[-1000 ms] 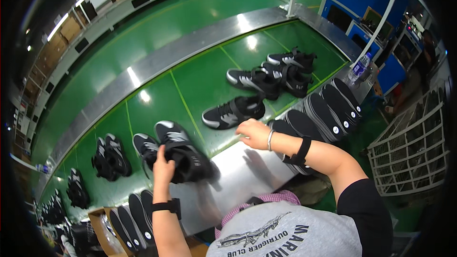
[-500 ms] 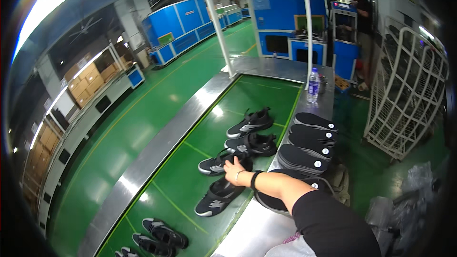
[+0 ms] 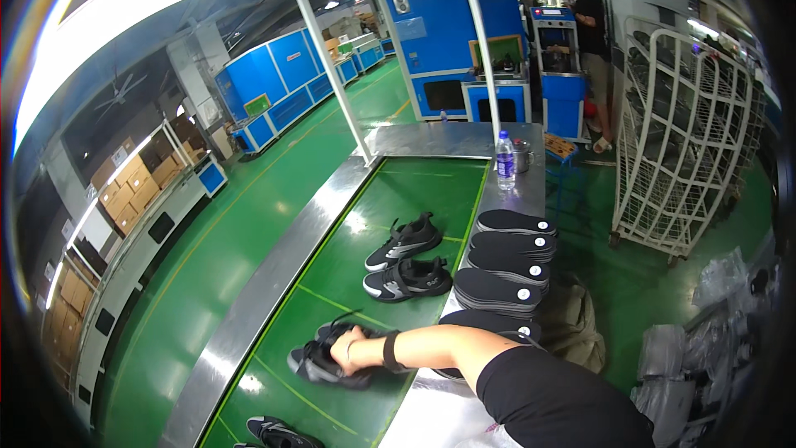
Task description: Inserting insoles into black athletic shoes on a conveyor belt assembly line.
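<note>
My right hand (image 3: pixel 351 352) reaches in from the lower right and closes around a black and grey sneaker (image 3: pixel 319 365) on the green belt (image 3: pixel 398 191). Its fingertips are partly lost in the dark shoe, which is smeared by motion. A second sneaker lies tight against it, with a loose lace standing up. Beyond them, two more sneakers, one upper (image 3: pixel 405 242) and one lower (image 3: pixel 408 280), lie side by side. Closer to me, another sneaker (image 3: pixel 282 433) shows at the lower edge. My left hand is out of view.
Stacks of black insoles (image 3: pixel 497 292) line the metal ledge beside the belt, partly under my forearm. A water bottle (image 3: pixel 506 162) stands behind them. White posts (image 3: pixel 332 66) rise from the frame. A wire cart (image 3: pixel 680 149) stands right; a person (image 3: pixel 590 33) works at a machine behind.
My right hand has come toward me along the belt and taken hold of a sneaker. Two sneakers that lay apart are now pressed together. The whole view has shifted slightly.
</note>
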Motion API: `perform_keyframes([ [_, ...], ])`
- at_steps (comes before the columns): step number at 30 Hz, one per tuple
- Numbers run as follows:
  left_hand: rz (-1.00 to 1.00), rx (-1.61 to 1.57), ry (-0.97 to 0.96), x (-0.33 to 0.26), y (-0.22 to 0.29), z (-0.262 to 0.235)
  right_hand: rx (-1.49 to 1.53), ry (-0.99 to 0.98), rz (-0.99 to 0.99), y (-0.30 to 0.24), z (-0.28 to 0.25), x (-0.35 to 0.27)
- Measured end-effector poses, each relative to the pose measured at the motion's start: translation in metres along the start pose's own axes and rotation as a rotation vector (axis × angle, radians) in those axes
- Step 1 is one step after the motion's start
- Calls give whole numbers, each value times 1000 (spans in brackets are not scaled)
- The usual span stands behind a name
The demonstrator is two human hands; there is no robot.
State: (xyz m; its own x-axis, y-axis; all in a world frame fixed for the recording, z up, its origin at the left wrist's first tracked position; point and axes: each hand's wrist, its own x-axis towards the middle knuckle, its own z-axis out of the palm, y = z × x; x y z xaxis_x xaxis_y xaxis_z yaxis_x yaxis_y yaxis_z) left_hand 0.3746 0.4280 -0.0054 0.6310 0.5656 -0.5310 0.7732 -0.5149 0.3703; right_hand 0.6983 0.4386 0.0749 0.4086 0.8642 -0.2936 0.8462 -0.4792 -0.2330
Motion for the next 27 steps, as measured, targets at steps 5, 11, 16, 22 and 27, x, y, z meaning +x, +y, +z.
perform_keyframes([
  [5, 75, -125, -96, -6, 5, -12, -40, 12, -295, -52, 35, -93],
  [11, 120, -271, -257, -36, 9, -25, 170, -51, -471, -50, 154, -165],
  [16, 450, -467, 85, -127, 106, -93, 160, 114, -412, -37, 157, -202],
  [22, 559, -624, 57, -150, 131, -96, 146, 55, -428, -42, 145, -206],
  [27, 683, -727, 18, -151, 148, -98, 199, 82, -440, -39, 150, -208],
])
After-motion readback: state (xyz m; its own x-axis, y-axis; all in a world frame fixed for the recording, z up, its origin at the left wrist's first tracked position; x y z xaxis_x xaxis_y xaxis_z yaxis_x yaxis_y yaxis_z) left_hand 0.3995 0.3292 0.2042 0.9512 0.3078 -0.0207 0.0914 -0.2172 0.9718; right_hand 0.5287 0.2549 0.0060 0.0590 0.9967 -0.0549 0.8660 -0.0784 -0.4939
